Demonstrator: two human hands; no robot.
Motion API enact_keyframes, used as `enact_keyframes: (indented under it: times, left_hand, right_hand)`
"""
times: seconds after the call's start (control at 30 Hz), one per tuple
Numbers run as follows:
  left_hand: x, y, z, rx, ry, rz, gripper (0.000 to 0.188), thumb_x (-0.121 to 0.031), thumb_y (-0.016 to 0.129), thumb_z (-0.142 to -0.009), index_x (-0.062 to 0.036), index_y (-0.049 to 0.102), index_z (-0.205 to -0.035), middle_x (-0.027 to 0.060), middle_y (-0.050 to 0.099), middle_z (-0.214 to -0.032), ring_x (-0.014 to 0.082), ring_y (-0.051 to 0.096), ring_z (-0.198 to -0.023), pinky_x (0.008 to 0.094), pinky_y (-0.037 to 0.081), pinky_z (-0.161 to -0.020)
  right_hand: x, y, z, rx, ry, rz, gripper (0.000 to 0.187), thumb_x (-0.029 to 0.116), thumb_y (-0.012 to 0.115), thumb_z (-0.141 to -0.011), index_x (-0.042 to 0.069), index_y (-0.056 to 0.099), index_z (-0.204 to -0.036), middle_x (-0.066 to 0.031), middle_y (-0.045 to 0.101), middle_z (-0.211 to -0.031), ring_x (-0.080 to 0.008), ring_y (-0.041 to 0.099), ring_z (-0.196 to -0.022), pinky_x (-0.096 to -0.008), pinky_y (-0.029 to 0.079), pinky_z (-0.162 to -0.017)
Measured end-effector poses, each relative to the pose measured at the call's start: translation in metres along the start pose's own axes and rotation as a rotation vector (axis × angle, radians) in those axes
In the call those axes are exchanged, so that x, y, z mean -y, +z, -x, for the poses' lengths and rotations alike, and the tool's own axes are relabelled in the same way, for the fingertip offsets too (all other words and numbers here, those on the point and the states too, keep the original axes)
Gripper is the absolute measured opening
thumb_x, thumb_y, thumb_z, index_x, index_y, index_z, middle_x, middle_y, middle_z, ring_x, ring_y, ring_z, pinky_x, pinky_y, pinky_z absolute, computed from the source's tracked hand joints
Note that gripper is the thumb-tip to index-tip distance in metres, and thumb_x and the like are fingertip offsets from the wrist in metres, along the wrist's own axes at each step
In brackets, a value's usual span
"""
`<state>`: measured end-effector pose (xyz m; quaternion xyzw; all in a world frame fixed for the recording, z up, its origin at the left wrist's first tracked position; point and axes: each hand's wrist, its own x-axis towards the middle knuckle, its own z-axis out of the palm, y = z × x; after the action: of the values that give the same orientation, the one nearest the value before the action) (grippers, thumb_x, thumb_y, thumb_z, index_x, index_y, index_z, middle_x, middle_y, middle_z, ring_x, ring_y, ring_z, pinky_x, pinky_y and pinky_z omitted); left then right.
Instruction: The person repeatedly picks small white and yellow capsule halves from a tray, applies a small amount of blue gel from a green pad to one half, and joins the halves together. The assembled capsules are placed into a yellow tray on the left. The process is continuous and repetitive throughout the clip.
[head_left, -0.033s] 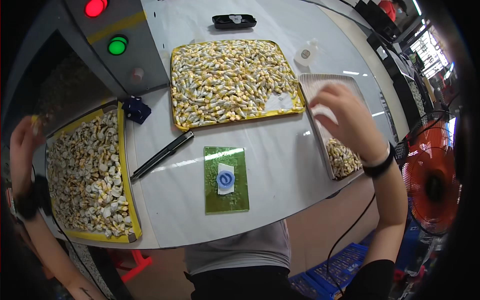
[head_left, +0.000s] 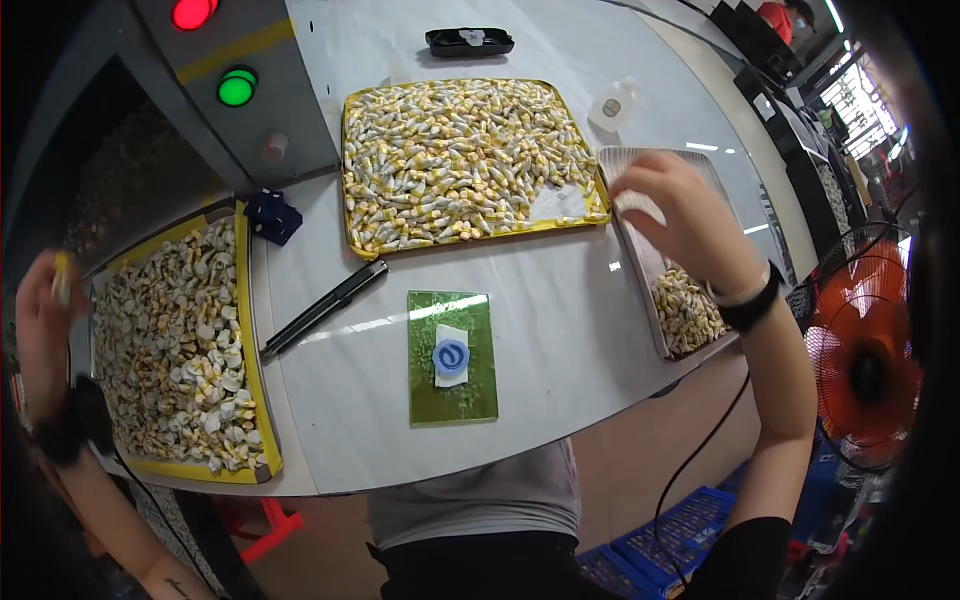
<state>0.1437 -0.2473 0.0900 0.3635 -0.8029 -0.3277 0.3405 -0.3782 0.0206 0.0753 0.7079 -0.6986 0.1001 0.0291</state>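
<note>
Left hand, left of green mat, fingers pinching 1 yellow-white piece, best held lightly; right hand, over pale tray right of green mat, fingers curled, parted, seemingly empty

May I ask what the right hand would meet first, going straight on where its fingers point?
The right hand would probably meet the central yellow-rimmed rectangular tray at its right edge, though height is unclear.
</note>
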Motion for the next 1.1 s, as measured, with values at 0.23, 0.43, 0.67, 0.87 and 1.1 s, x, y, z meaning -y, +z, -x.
enact_keyframes:
  times: [0.23, 0.43, 0.67, 0.87, 1.1]
  left_hand:
    - [-0.125, 0.121, 0.079, 1.062, 0.260, 1.020, 0.025, -0.017, 0.073, -0.075, 0.0041, 0.062, -0.081, 0.0153, 0.061, -0.069, 0.0264, 0.061, -0.061, 0.0344, 0.051, -0.058]
    - [-0.104, 0.189, 0.126, 0.875, -0.021, 1.211, 0.029, -0.013, 0.080, -0.064, 0.0062, 0.063, -0.077, 0.0159, 0.063, -0.071, 0.0284, 0.062, -0.064, 0.0379, 0.053, -0.063]
    - [-0.109, 0.227, 0.135, 0.839, 0.002, 1.522, 0.029, -0.005, 0.080, -0.065, 0.0091, 0.064, -0.084, 0.0188, 0.064, -0.075, 0.0281, 0.062, -0.068, 0.0369, 0.054, -0.064]
    - [-0.105, 0.231, 0.143, 0.805, -0.173, 1.585, 0.033, -0.001, 0.080, -0.063, 0.0104, 0.063, -0.089, 0.0188, 0.064, -0.079, 0.0252, 0.063, -0.071, 0.0342, 0.053, -0.065]
    - [-0.100, 0.236, 0.156, 0.768, -0.435, 1.821, 0.038, -0.006, 0.077, -0.069, 0.0082, 0.061, -0.101, 0.0159, 0.064, -0.096, 0.0212, 0.064, -0.087, 0.0355, 0.052, -0.084]
  right_hand:
    - [-0.020, 0.035, -0.050, 0.161, -0.065, -0.047, 0.009, 0.005, 0.062, -0.074, 0.003, 0.065, -0.083, -0.0094, 0.058, -0.090, -0.0254, 0.056, -0.089, -0.0346, 0.047, -0.076]
    - [-0.011, 0.038, -0.042, 0.085, -0.082, 0.050, 0.004, 0.006, 0.060, -0.077, 0.003, 0.061, -0.079, -0.0093, 0.056, -0.088, -0.0258, 0.055, -0.088, -0.0357, 0.047, -0.077]
    - [-0.010, 0.029, -0.041, 0.082, -0.091, 0.077, 0.006, 0.007, 0.055, -0.082, 0.002, 0.054, -0.085, -0.0115, 0.057, -0.085, -0.0278, 0.056, -0.086, -0.0370, 0.046, -0.073]
    - [0.066, 0.017, -0.029, -0.011, -0.105, -0.476, 0.010, -0.002, 0.052, -0.083, 0.000, 0.056, -0.092, -0.0101, 0.058, -0.075, -0.0206, 0.057, -0.064, -0.0275, 0.046, -0.057]
    - [0.125, 0.030, -0.005, 0.122, -0.361, -0.503, 0.017, -0.001, 0.063, -0.072, 0.001, 0.060, -0.089, -0.0094, 0.058, -0.079, -0.0250, 0.058, -0.069, -0.0330, 0.048, -0.060]
